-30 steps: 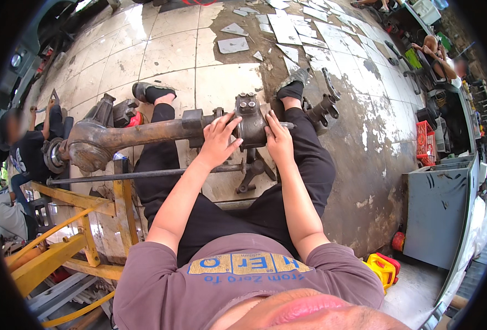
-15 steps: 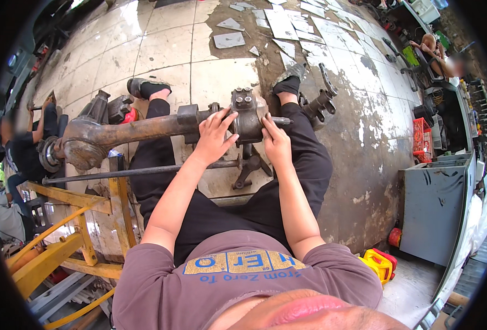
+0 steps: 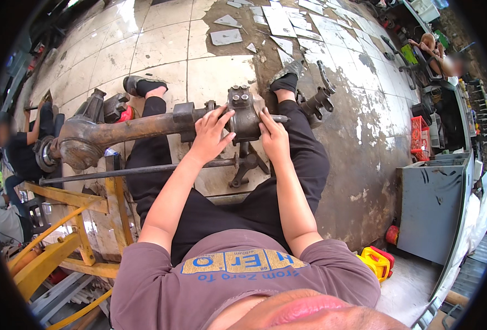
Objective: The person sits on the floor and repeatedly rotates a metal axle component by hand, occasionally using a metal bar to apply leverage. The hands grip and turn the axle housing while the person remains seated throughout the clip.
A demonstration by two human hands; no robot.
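A rusty axle housing lies across in front of me, its bulbous differential section at the left. At its right end sits a grimy steering knuckle, with bolt heads on top and a short shaft sticking out to the right. My left hand grips the knuckle's left side, thumb apart from the fingers. On the opposite side, my right hand is closed against the edge, its fingers close together; part of its grip is hidden. Below the knuckle is a steering arm, and a long tie rod runs left from there.
A yellow metal frame stands at my lower left. Beyond my right foot lies another metal joint part. Broken tiles litter the far floor. A grey cabinet and a red crate stand at right. Other people are at both sides.
The whole view has shifted slightly. My right-hand fingers have straightened a little along the knuckle's edge, and my left hand stays on its left side.
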